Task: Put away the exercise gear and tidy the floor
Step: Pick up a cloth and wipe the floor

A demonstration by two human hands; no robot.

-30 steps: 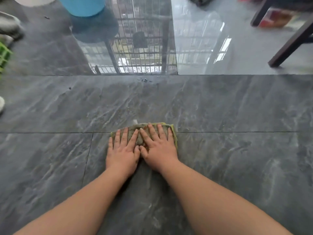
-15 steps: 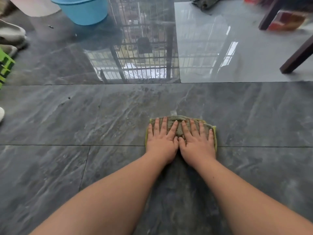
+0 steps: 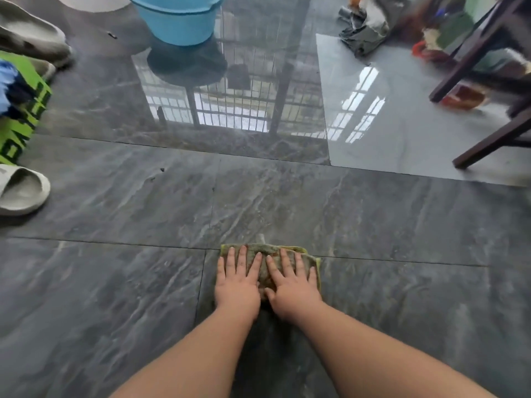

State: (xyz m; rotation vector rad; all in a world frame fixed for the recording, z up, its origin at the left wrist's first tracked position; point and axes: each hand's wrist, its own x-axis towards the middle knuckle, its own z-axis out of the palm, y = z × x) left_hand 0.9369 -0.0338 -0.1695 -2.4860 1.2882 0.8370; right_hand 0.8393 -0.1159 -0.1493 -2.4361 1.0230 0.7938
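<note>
A folded grey-green cloth [image 3: 268, 252] with a yellow edge lies flat on the dark marble floor tiles [image 3: 115, 297]. My left hand [image 3: 237, 285] presses down on its left half with straight, spread fingers. My right hand [image 3: 291, 288] presses on its right half the same way, thumbs nearly touching. The hands hide most of the cloth; only its far edge and right border show.
A blue bucket [image 3: 179, 20] stands at the far middle. Grey slippers [image 3: 20, 191] and a green printed mat or bag [image 3: 21, 113] lie at the left edge. Dark wooden furniture legs [image 3: 488, 145] and a heap of cloths and clutter [image 3: 370, 30] occupy the far right.
Both hands slid the cloth to the right, then drew it back toward me. The view has tilted up, showing more of the bucket and furniture.
</note>
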